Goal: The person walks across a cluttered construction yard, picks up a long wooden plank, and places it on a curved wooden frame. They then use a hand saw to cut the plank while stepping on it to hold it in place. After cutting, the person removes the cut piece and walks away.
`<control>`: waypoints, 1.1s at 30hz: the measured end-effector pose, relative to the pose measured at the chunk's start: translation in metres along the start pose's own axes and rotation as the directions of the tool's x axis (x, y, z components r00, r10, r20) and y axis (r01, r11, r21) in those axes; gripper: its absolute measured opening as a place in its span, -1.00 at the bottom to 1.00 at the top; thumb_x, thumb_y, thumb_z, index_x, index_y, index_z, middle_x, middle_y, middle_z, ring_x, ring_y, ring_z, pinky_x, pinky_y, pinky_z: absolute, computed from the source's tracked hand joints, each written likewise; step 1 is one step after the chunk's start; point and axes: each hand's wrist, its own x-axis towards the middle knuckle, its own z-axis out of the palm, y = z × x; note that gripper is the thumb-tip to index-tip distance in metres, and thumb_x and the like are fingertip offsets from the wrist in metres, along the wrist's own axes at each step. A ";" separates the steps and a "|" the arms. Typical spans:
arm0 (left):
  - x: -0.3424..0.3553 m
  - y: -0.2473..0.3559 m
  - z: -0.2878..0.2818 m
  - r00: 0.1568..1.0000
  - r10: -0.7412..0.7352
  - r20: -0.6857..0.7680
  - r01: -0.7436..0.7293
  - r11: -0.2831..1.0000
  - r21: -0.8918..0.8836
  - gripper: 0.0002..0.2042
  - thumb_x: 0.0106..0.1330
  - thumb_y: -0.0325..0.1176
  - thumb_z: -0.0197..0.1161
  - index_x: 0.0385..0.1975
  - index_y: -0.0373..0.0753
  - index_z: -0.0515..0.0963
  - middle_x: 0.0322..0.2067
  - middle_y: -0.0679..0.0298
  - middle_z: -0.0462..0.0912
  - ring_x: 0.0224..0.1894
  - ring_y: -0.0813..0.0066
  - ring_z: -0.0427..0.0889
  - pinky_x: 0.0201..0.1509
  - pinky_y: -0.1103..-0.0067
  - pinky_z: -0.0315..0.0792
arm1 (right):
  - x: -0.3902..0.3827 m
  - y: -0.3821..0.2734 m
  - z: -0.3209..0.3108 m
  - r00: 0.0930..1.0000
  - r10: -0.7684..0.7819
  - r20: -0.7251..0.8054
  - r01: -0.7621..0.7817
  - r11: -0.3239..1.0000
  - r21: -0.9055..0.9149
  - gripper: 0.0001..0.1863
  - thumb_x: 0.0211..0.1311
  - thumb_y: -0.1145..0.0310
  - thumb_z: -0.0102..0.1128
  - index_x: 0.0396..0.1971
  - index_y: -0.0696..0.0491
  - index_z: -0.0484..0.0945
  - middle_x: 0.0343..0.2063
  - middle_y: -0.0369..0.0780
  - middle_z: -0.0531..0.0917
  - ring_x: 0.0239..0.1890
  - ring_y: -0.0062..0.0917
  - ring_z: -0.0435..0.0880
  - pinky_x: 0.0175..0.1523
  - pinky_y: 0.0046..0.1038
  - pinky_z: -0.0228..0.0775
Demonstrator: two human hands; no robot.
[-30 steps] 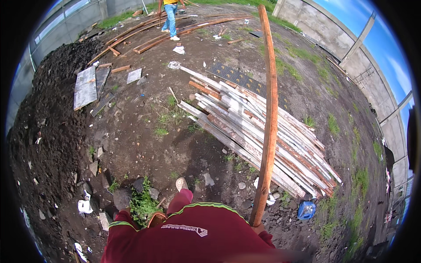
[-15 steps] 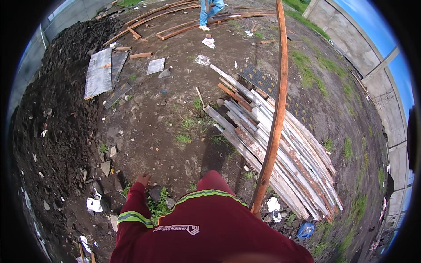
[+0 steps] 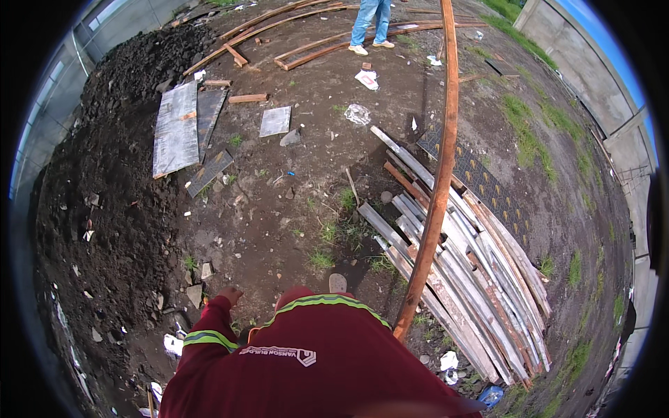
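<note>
On the right, the brown beam points lengthwise forward — left hand empty, loosely curled; right hand hidden, grip unclear.

A long grey rectangular panel lies at ten o'clock, a small grey square panel at eleven, and a grey concrete wall stands at two.

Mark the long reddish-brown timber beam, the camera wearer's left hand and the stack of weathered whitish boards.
Reddish-brown timber beam [image 3: 444, 164]: head view, partway along its visible length.
Left hand [image 3: 231, 295]: head view, middle of the hand.
Stack of weathered whitish boards [image 3: 471, 279]: head view, top surface near its middle.
</note>
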 end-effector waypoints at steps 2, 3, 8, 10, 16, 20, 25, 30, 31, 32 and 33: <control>0.015 0.019 -0.029 1.000 -0.006 -0.011 0.005 0.995 -0.102 -0.61 0.17 -0.07 0.08 -0.32 -0.35 0.47 -0.56 0.21 0.54 -0.66 0.46 0.53 -0.70 0.53 0.36 | 0.019 -0.045 0.007 0.999 -0.017 0.036 0.017 1.000 -0.011 -0.41 -0.33 0.38 0.41 -0.16 0.12 0.39 -0.32 -0.18 0.58 -0.27 -0.41 0.57 -0.19 -0.41 0.38; 0.022 0.029 -0.040 1.000 -0.018 -0.023 0.016 0.995 -0.101 -0.63 0.15 -0.09 0.08 -0.35 -0.34 0.51 -0.55 0.16 0.56 -0.57 0.36 0.55 -0.54 0.47 0.38 | 0.026 -0.065 0.012 0.998 -0.024 0.050 0.025 1.000 -0.016 -0.41 -0.33 0.38 0.41 -0.16 0.12 0.39 -0.32 -0.18 0.58 -0.27 -0.41 0.57 -0.19 -0.41 0.37; 0.087 0.060 -0.118 0.981 0.156 0.115 -0.174 0.970 0.167 -0.70 0.14 -0.18 0.04 -0.40 -0.29 0.58 -0.54 0.07 0.61 -0.36 0.16 0.61 -0.19 0.35 0.42 | 0.057 -0.144 0.060 0.997 -0.031 0.076 0.030 1.000 0.004 -0.40 -0.33 0.39 0.41 -0.15 0.11 0.39 -0.31 -0.18 0.58 -0.25 -0.41 0.57 -0.18 -0.41 0.37; 0.127 0.059 -0.149 0.994 0.098 0.053 -0.106 0.978 0.179 -0.71 0.15 -0.18 0.03 -0.42 -0.28 0.58 -0.56 0.09 0.60 -0.37 0.18 0.61 -0.21 0.35 0.42 | 0.068 -0.171 0.084 0.998 -0.025 0.061 0.024 1.000 0.009 -0.39 -0.33 0.40 0.41 -0.14 0.11 0.38 -0.31 -0.18 0.58 -0.24 -0.41 0.57 -0.18 -0.41 0.37; 0.236 0.080 -0.252 0.999 -0.043 0.021 0.045 0.995 -0.088 -0.55 0.05 0.01 0.11 -0.38 -0.35 0.56 -0.53 0.06 0.59 -0.50 0.20 0.61 -0.40 0.40 0.46 | 0.082 -0.233 0.151 0.999 0.038 -0.020 -0.036 0.997 0.073 -0.38 -0.33 0.41 0.41 -0.13 0.11 0.38 -0.30 -0.18 0.57 -0.23 -0.41 0.56 -0.16 -0.41 0.37; 0.305 0.151 -0.325 0.934 0.314 -0.171 -0.294 0.946 0.135 -0.52 0.01 0.03 0.16 -0.35 -0.35 0.55 -0.37 -0.05 0.58 -0.25 0.14 0.58 -0.13 0.39 0.41 | 0.087 -0.271 0.184 0.991 0.105 -0.088 -0.090 0.983 0.161 -0.38 -0.33 0.42 0.41 -0.12 0.10 0.37 -0.29 -0.18 0.57 -0.21 -0.41 0.56 -0.15 -0.41 0.37; 0.418 0.253 -0.401 0.846 0.471 -0.249 -0.493 0.869 -0.033 -0.57 0.08 -0.05 0.18 -0.27 -0.34 0.52 -0.37 0.04 0.58 -0.34 0.25 0.57 -0.23 0.46 0.42 | 0.113 -0.322 0.225 0.979 0.156 -0.135 -0.117 0.960 0.255 -0.37 -0.33 0.43 0.41 -0.11 0.10 0.36 -0.29 -0.18 0.57 -0.20 -0.41 0.56 -0.14 -0.41 0.37; 0.517 0.269 -0.467 0.773 0.545 -0.326 -0.539 0.834 0.116 -0.64 0.13 -0.14 0.17 -0.27 -0.35 0.50 -0.48 0.17 0.60 -0.53 0.42 0.58 -0.44 0.55 0.44 | 0.181 -0.388 0.250 0.978 0.151 -0.144 -0.088 0.923 0.376 -0.36 -0.33 0.44 0.41 -0.09 0.09 0.36 -0.28 -0.18 0.56 -0.19 -0.41 0.55 -0.13 -0.41 0.37; 0.529 0.265 -0.483 0.838 0.472 -0.273 -0.465 0.880 0.092 -0.63 0.14 -0.12 0.16 -0.26 -0.34 0.50 -0.47 0.18 0.59 -0.54 0.43 0.58 -0.47 0.53 0.44 | 0.198 -0.406 0.254 0.976 0.101 -0.191 -0.042 0.956 0.289 -0.28 -0.36 0.50 0.41 -0.04 0.09 0.30 -0.24 -0.17 0.54 -0.17 -0.43 0.54 -0.09 -0.41 0.36; 0.532 0.249 -0.495 0.903 0.378 -0.205 -0.370 0.926 0.076 -0.63 0.15 -0.11 0.14 -0.26 -0.34 0.49 -0.47 0.19 0.59 -0.54 0.43 0.58 -0.51 0.52 0.44 | 0.214 -0.423 0.258 0.982 0.093 -0.162 -0.055 0.973 0.224 -0.27 -0.36 0.50 0.42 -0.03 0.10 0.29 -0.23 -0.17 0.54 -0.17 -0.43 0.54 -0.09 -0.41 0.36; 0.534 0.235 -0.506 0.971 0.220 -0.095 -0.215 0.975 0.065 -0.62 0.16 -0.07 0.11 -0.27 -0.31 0.50 -0.50 0.22 0.57 -0.54 0.45 0.58 -0.58 0.51 0.41 | 0.225 -0.439 0.257 0.982 0.128 -0.140 -0.107 0.983 0.150 -0.26 -0.37 0.49 0.42 -0.03 0.10 0.28 -0.23 -0.17 0.54 -0.17 -0.43 0.54 -0.08 -0.41 0.35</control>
